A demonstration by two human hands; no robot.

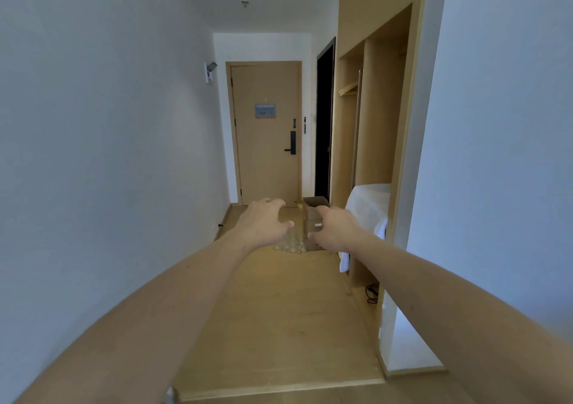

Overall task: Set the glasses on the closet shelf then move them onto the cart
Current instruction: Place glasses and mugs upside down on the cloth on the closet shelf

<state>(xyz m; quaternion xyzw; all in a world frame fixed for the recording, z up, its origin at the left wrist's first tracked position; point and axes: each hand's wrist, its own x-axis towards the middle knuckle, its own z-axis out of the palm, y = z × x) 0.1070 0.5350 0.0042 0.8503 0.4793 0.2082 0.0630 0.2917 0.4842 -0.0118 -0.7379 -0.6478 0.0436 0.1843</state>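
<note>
Several clear glasses (290, 244) stand in a cluster on the wooden floor down the hallway, next to a cardboard box (313, 214). My left hand (263, 220) and my right hand (336, 228) are stretched out in front of me, fingers loosely curled, holding nothing. They partly hide the glasses and the box from view. The open wooden closet (376, 109) lines the right wall, with a white cloth-covered shelf or unit (367, 205) at its lower part. No cart is in view.
A closed wooden door (266, 134) ends the hallway, with a dark doorway (324, 118) to its right. White walls stand on both sides. A black cable (372, 292) lies on the floor at the closet base. A hanger (348, 89) hangs inside.
</note>
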